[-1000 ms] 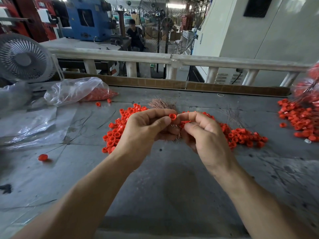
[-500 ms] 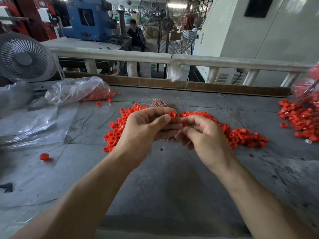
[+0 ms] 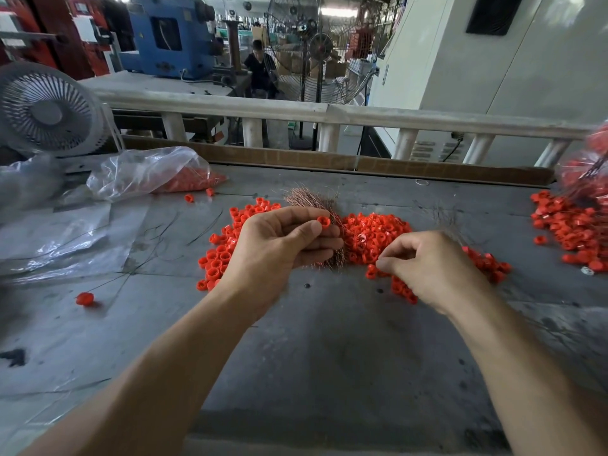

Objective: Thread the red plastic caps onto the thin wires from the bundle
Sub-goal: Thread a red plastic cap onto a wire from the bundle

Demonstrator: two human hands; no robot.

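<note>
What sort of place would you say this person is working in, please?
Most likely a factory floor with a hand-assembly bench: loose red caps heaped on a worn grey worktable, a blue machine behind the railing, and a large pedestal fan among stacked goods.

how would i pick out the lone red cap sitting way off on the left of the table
Start at the grey round fan on the left, then drop towards the near edge of the grey table. The lone red plastic cap lies there, apart from every pile.
</note>
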